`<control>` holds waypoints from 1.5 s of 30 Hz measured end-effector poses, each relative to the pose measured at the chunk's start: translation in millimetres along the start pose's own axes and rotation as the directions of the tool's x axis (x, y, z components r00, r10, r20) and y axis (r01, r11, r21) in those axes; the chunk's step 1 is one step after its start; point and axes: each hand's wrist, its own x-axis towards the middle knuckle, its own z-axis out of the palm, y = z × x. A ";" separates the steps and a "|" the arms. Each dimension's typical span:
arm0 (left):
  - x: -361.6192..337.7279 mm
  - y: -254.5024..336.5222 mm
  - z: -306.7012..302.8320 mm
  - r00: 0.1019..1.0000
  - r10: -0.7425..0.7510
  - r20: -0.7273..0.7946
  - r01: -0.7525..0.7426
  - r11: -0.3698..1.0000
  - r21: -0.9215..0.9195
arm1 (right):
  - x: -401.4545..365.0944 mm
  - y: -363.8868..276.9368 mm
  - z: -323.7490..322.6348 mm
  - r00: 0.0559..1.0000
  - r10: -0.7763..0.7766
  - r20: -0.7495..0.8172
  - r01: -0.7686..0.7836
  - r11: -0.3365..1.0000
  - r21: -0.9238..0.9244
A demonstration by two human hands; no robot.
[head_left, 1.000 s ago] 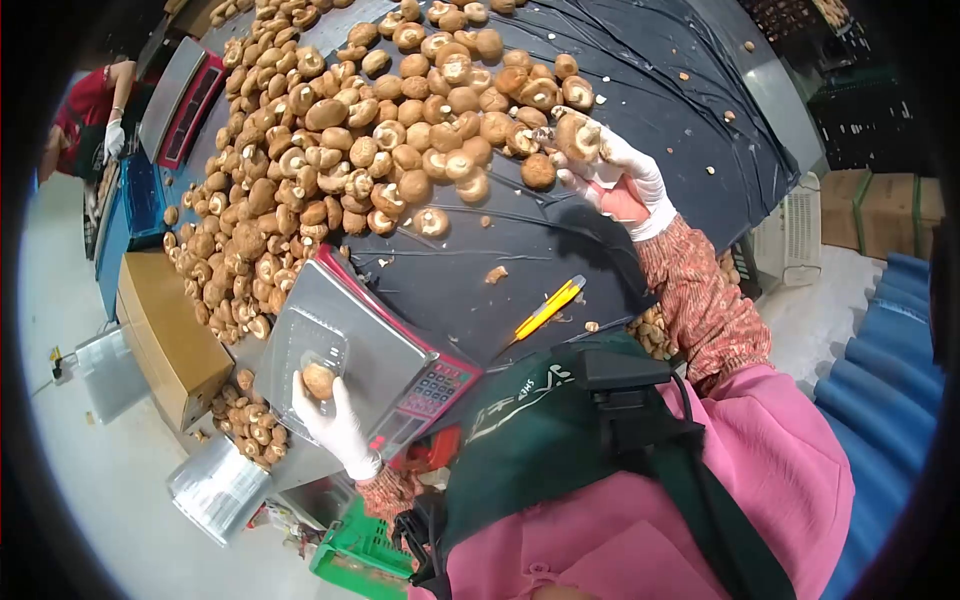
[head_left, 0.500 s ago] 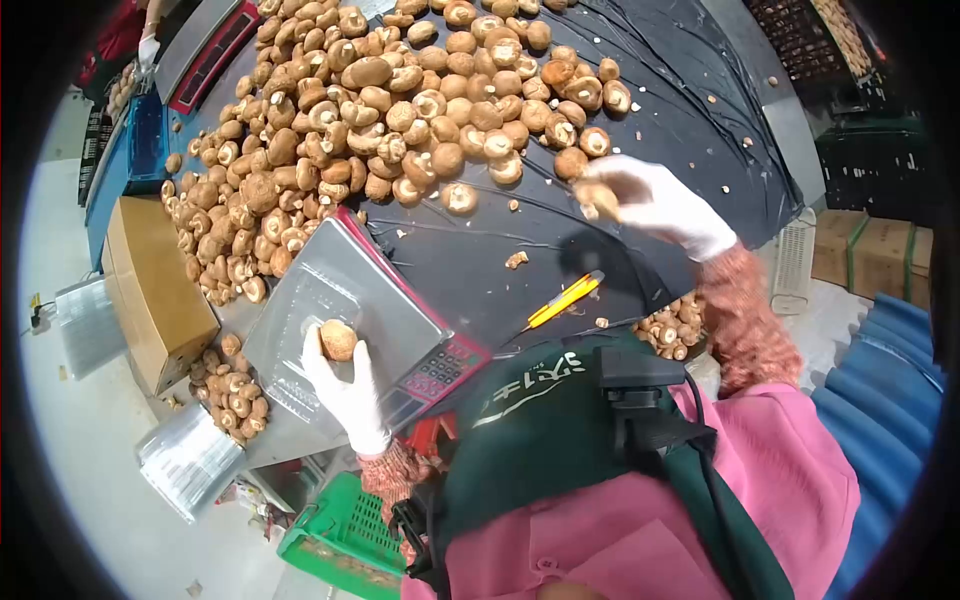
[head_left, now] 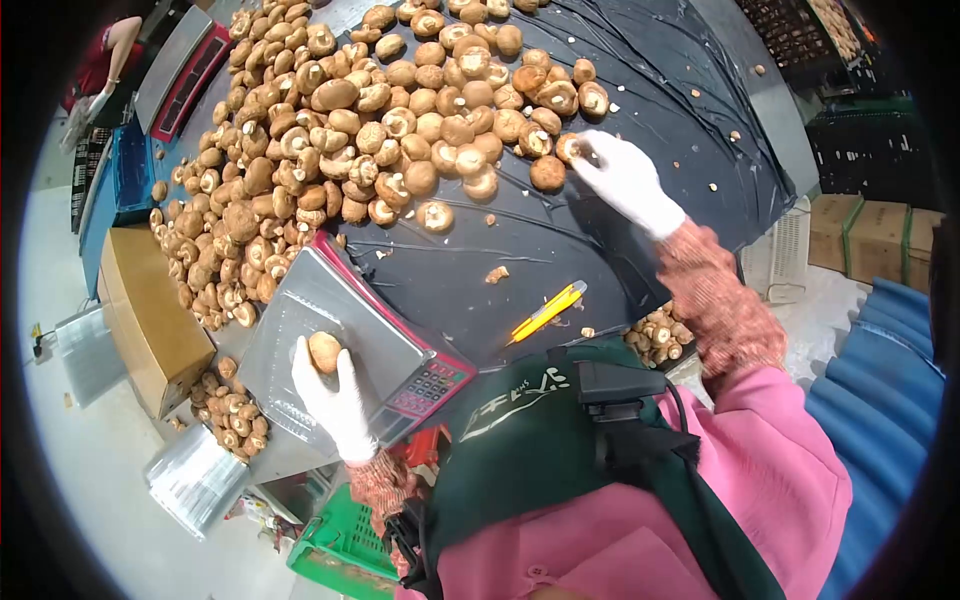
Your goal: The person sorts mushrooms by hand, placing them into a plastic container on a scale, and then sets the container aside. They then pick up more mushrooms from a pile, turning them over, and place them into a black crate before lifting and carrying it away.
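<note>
My white-gloved left hand [head_left: 337, 408] is closed around a brown shiitake mushroom [head_left: 324, 352], cap up, over the plate of a digital scale [head_left: 350, 295]. My right hand [head_left: 630, 185], also gloved in white, reaches the right edge of a big mushroom pile [head_left: 400, 130]. Its fingertips close on a shiitake mushroom [head_left: 569, 148] there; the fingers partly cover it. Just left of those fingers lies another mushroom [head_left: 547, 173]. A yellow utility knife [head_left: 547, 312] rests on the black sheeting [head_left: 440, 280] between my hands.
A cardboard box [head_left: 150, 310] and plastic-wrapped roll [head_left: 196, 480] stand left. Below are a green crate [head_left: 345, 540] and more mushrooms [head_left: 658, 335]. Another scale [head_left: 188, 80] and a person's arm [head_left: 122, 45] appear at upper left. Boxes [head_left: 870, 235] sit at right.
My right hand has moved up to the pile's edge mushroom; the mushroom it held earlier no longer shows. My left hand keeps its mushroom over the scale. The view has shifted slightly.
</note>
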 end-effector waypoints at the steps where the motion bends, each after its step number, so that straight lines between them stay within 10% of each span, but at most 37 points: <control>1: 1.2 -1.4 1.4 1.000 0.025 0.012 -0.026 0.998 0.055 | 15.9 1.1 20.3 0.992 -0.001 -0.130 -0.010 0.997 -0.080; 7: -7.6 -0.5 0.4 0.996 -0.051 -0.067 0.046 0.997 -0.068 | 53.9 13.4 51.3 0.979 -0.049 -0.199 0.030 0.995 -0.100; 10: -8.2 15.1 -8.9 0.978 -0.036 -0.208 0.020 0.997 -0.079 | 52.7 21.1 40.4 0.978 0.178 -0.106 -0.133 0.933 0.335; 14: 9.0 81.7 -8.4 0.988 -0.021 -0.153 -0.039 0.925 -0.377 | 32.8 3.1 2.6 0.932 0.058 0.358 -0.363 0.129 0.923; 17: 30.3 128.5 14.8 0.956 0.013 0.292 0.147 0.843 -0.518 | 20.0 -27.8 -19.3 0.916 -0.004 0.402 -0.401 0.040 0.915; 22: 42.4 183.0 95.3 0.741 0.131 0.659 0.616 0.259 -0.744 | -14.5 -72.8 -24.9 0.976 -0.095 0.196 -0.132 0.460 0.878; 25: 42.3 195.7 111.6 0.770 0.225 0.598 0.494 0.384 -0.780 | -22.3 -72.7 -19.5 0.972 -0.227 0.062 0.077 0.553 0.830; 29: 39.4 191.2 122.6 0.832 0.263 0.488 0.389 0.351 -0.852 | 23.7 -22.5 -15.2 0.992 0.076 -0.104 0.025 0.680 0.733; 31: 38.7 193.0 122.6 0.858 0.260 0.444 0.363 0.305 -0.881 | 50.4 1.7 -9.0 0.957 0.156 -0.243 -0.077 0.950 0.304; 34: 39.9 191.3 115.5 0.865 0.272 0.422 0.351 0.274 -0.895 | 76.3 -0.8 7.3 0.949 0.006 -0.316 -0.069 0.980 -0.189; 38: 41.3 182.0 116.3 0.854 0.284 0.436 0.362 0.277 -0.890 | 91.1 25.6 32.7 0.985 0.051 -0.163 -0.079 0.981 -0.176; 42: 40.8 174.1 114.5 0.857 0.253 0.449 0.395 0.237 -0.887 | 59.4 15.4 24.3 0.995 0.061 -0.076 0.019 0.641 0.768; 45: 39.0 168.7 119.2 0.860 0.260 0.438 0.392 0.213 -0.895 | 38.8 10.2 20.2 0.997 0.072 -0.032 0.010 0.285 0.958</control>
